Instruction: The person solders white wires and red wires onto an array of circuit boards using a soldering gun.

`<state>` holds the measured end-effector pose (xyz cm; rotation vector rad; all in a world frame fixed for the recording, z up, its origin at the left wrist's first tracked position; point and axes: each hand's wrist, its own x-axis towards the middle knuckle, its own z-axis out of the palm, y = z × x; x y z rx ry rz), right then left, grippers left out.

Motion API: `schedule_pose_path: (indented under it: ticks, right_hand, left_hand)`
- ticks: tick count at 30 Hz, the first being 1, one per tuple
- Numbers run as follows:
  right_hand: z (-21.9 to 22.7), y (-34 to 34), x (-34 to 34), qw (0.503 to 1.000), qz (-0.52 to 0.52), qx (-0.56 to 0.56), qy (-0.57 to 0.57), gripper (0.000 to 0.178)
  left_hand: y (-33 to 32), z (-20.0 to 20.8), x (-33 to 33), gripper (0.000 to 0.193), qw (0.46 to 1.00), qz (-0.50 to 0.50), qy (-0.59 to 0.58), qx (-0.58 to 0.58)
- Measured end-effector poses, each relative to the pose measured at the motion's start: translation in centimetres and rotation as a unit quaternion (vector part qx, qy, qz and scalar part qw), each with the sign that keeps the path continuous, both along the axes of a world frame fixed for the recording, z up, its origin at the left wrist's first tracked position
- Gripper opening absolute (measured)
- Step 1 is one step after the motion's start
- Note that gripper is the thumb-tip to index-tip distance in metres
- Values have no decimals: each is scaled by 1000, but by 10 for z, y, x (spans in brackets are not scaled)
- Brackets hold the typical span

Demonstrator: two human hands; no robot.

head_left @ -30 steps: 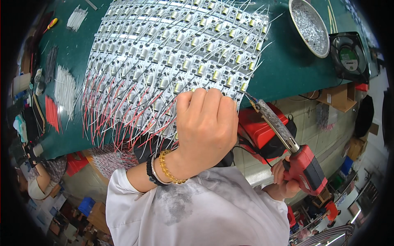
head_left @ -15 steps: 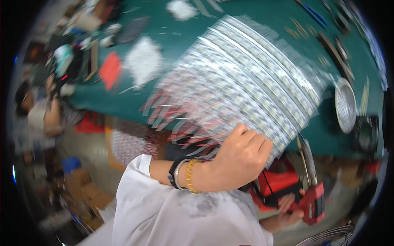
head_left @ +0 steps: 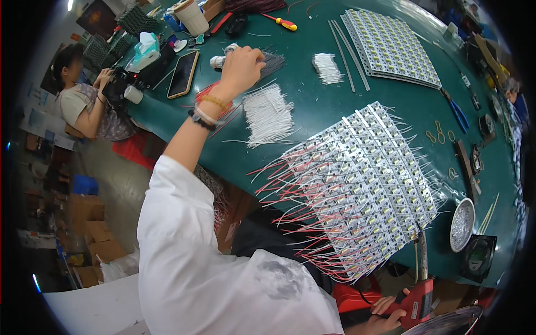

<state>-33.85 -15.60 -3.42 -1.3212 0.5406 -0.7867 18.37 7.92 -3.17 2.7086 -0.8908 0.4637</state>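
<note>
My left hand (head_left: pixel 241 70) reaches to the far left of the bench, fingers curled down at a bundle of dark grey wires (head_left: pixel 272 65); what is between its fingertips is hidden. A white roll-like item (head_left: pixel 218 61) lies beside it, and red wires are partly under the wrist. My right hand (head_left: pixel 389 314), low at the right, is wrapped round the handle of a red soldering gun (head_left: pixel 417 304). The gun's tip points up to the near right edge of a panel of small LED boards (head_left: pixel 368 192), with rows of red and white wire ends sticking out.
White wire pieces lie in a large pile (head_left: pixel 268 116) and a small one (head_left: pixel 328 68). Also on the green bench are a phone (head_left: pixel 183 75), stacked LED panels (head_left: pixel 393 47), blue-handled pliers (head_left: pixel 459 115), a screwdriver (head_left: pixel 286 24) and a round dish (head_left: pixel 463 225). A person (head_left: pixel 89 103) sits at left.
My left hand has left the LED panel's near edge and moved far left to the dark wires. The panel appears lower in view and sharp instead of blurred. My right hand still grips the soldering gun.
</note>
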Motion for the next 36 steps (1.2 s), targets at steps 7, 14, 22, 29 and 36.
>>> schedule_pose_path:
  ticks: [7, 14, 22, 29, 36]
  right_hand:
    - [4, -1, 9, 998, 16, -36, 49, 64]
    - [12, -2, 15, 993, 29, -70, 91, 65]
    - [18, -7, 11, 986, 20, -103, 126, 65]
    - [22, -11, 9, 979, 24, -127, 158, 65]
    - [25, -13, 5, 970, 26, -150, 192, 65]
  left_hand:
    - [18, 11, -56, 14, 991, -76, 103, -49]
    - [10, 3, -68, 30, 991, 18, 125, -34]
    - [6, 4, -59, 31, 963, 121, 240, -37]
    - [11, -4, -55, 30, 956, 125, 259, -61]
    - [16, -11, -56, 28, 944, 93, 269, -168]
